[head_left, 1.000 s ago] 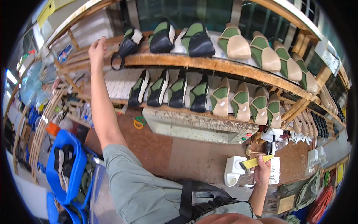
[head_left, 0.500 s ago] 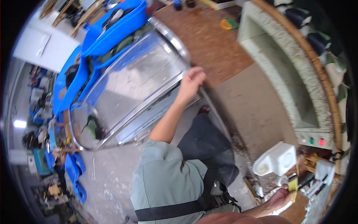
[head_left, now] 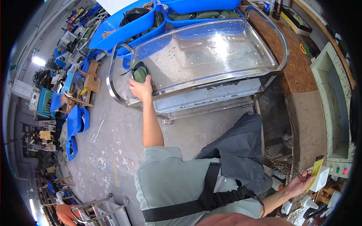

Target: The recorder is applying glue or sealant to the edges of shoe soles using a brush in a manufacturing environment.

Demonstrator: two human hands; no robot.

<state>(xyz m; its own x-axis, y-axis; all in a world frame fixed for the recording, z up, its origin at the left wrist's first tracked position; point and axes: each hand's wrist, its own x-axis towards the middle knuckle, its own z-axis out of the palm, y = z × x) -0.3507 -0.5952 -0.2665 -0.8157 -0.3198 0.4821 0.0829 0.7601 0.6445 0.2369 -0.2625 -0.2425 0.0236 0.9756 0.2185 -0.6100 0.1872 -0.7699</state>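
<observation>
My left hand [head_left: 141, 89] reaches over the left end of a metal trolley [head_left: 188, 56]. Its fingers close around the near end of a green and black shoe upper [head_left: 140, 73] lying on the trolley top; the palm side is hidden. Low on the right, my right hand [head_left: 300, 182] grips a yellow-handled brush [head_left: 315, 174] with a short dark edge at its top. A white plastic container [head_left: 321, 179] shows right behind the brush, close to the fingers.
Blue tubs [head_left: 124, 28] with green and black pieces stand beyond the trolley. On the right runs a brown workbench [head_left: 298, 71] with green-handled scissors [head_left: 304, 49] and a pale open-fronted machine [head_left: 332, 109]. Blue bins [head_left: 77, 120] sit on the left floor; a person [head_left: 67, 214] is at lower left.
My left hand has gone from the trolley's right end to the shoe upper at its left end. The view has turned and shifted left. My right hand still holds the brush.
</observation>
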